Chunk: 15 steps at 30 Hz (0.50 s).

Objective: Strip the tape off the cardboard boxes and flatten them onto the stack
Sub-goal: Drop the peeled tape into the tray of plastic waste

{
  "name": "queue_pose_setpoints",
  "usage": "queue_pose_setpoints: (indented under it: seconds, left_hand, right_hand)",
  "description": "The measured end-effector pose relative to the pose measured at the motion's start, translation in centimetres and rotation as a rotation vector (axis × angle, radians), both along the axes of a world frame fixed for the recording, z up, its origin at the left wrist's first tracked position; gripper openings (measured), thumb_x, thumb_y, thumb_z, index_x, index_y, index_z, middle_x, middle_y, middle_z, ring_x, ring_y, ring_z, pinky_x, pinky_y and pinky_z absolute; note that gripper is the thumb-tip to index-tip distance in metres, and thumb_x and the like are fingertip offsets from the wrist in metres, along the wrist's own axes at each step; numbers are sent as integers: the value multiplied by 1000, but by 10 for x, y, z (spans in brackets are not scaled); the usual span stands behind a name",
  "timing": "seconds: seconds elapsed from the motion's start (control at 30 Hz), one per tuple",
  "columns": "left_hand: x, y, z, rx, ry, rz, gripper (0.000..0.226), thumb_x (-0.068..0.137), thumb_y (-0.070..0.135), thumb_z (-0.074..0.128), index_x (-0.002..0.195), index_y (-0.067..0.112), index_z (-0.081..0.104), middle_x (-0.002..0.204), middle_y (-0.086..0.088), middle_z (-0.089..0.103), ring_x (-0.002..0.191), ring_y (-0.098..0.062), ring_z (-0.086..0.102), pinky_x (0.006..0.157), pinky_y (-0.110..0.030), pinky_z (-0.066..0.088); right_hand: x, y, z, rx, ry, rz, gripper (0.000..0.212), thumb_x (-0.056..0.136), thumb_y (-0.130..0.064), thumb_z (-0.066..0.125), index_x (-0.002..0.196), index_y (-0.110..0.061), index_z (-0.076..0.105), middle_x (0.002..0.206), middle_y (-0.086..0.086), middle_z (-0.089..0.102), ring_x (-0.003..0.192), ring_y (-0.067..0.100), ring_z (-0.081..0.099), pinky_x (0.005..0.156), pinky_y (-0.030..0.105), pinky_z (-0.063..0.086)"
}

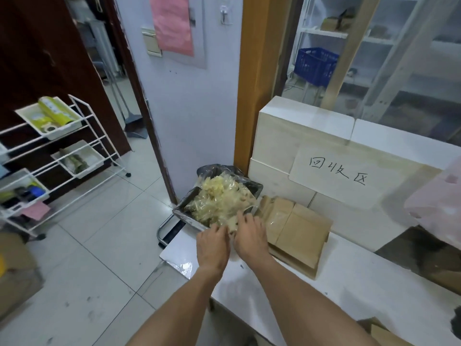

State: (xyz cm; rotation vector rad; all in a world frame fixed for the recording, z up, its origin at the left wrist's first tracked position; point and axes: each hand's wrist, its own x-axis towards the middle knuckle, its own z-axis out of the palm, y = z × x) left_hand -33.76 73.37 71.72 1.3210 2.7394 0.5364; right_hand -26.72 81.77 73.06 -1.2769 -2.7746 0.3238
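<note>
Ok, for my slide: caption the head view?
Both hands push stripped tape into the lined bin beside flattened cardboard.

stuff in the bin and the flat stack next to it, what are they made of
Stuff in the bin: looks like clear, yellowish plastic packing tape, crumpled and glossy, catching light. Flat stack: brown cardboard, matte, with fold lines and a shiny tape strip across it.

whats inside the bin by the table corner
The bin, lined with a dark bag, is heaped with crumpled clear and yellowish tape. Both hands, left hand and right hand, are at the heap's near edge. Anything beneath the tape is covered.
</note>
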Motion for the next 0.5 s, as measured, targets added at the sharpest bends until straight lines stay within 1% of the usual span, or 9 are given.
queue_pose_setpoints:
  seconds: [0.03, 0.1, 0.17, 0.2, 0.27, 0.33, 0.37, 0.43, 0.5]
  left_hand:
    - [-4, 8, 4, -30, 8, 32, 20, 94, 17, 49, 99, 24, 67, 100, 4, 66, 86, -22, 60, 74, -32, 35]
    - [-10, 20, 9, -59, 9, 94, 19, 93, 14, 51, 96, 24, 67, 100, 3, 67, 86, -22, 60, 72, -33, 34]
    - [-14, 28, 13, -54, -1, 149, 20, 88, 9, 53, 87, 24, 67, 93, 2, 68, 80, -22, 59, 68, -32, 31]
    - [-16, 31, 14, -32, -13, 185, 22, 86, 6, 53, 84, 24, 66, 89, 1, 69, 75, -23, 58, 66, -32, 30]
    - [-25, 36, 14, 35, -108, 311, 26, 84, 5, 48, 79, 23, 66, 79, -2, 68, 66, -25, 52, 63, -32, 35]
    - [-37, 42, 13, 83, -217, 445, 27, 89, 8, 45, 80, 22, 67, 73, -4, 66, 62, -26, 49, 64, -34, 44]
    - [-43, 44, 13, 91, -239, 465, 27, 91, 10, 46, 81, 22, 67, 75, -5, 67, 63, -28, 52, 67, -36, 48]
    - [-54, 49, 12, 116, -245, 441, 22, 91, 13, 49, 81, 21, 68, 83, -5, 68, 71, -31, 60, 69, -37, 48]
    - [-68, 56, 11, 144, -265, 399, 13, 88, 17, 54, 85, 18, 66, 86, -1, 65, 75, -25, 59, 69, -36, 45]
  right_hand:
    - [-7, 2, 0, -19, 28, -16, 60, 94, -26, 56, 147, -17, 31, 130, 6, 49, 116, 27, 46, 98, 37, 37]
    - [-20, 5, -2, -58, 86, -57, 57, 94, -24, 56, 145, -16, 32, 133, 8, 48, 116, 28, 46, 97, 38, 38]
    - [-29, 8, -3, -68, 125, -89, 56, 94, -25, 56, 143, -15, 33, 138, 11, 42, 117, 28, 44, 96, 38, 39]
    - [-33, 11, -3, -68, 134, -101, 58, 93, -27, 57, 144, -15, 31, 142, 12, 36, 119, 28, 42, 97, 38, 40]
    - [-41, 13, -5, -77, 164, -119, 63, 91, -28, 59, 145, -16, 28, 145, 13, 27, 120, 27, 39, 96, 37, 41]
    - [-49, 11, -9, -79, 188, -82, 61, 90, -22, 61, 143, -16, 31, 142, 13, 34, 118, 26, 40, 94, 35, 44]
    - [-53, 10, -10, -79, 202, -58, 61, 90, -21, 61, 144, -16, 33, 140, 13, 39, 117, 26, 42, 93, 35, 45]
    - [-61, 14, -9, -69, 226, -44, 61, 91, -23, 60, 146, -15, 35, 136, 11, 46, 115, 26, 45, 94, 36, 43]
    - [-71, 25, -8, -67, 242, -90, 56, 92, -24, 58, 144, -17, 39, 131, 7, 52, 111, 24, 46, 92, 34, 41]
